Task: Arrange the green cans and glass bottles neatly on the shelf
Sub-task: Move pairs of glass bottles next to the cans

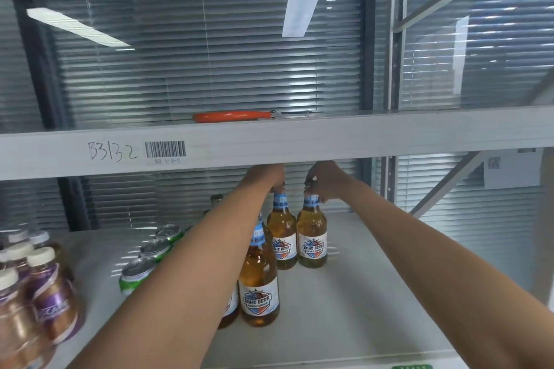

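Both forearms reach from the bottom edge into the lower shelf [344, 293]. Left hand [268, 175] grips the top of the back-left bottle [281, 234]; right hand [325, 181] pinches the cap of the back-right bottle [311, 234]. These two stand upright, just beside each other, near the back. A front bottle [259, 287] stands before them, and one more is mostly hidden behind the left arm. Three green cans [154, 250] form a line to the left. Purple-label bottles [45, 287] stand at far left. An orange tool [233, 116] lies on the upper shelf.
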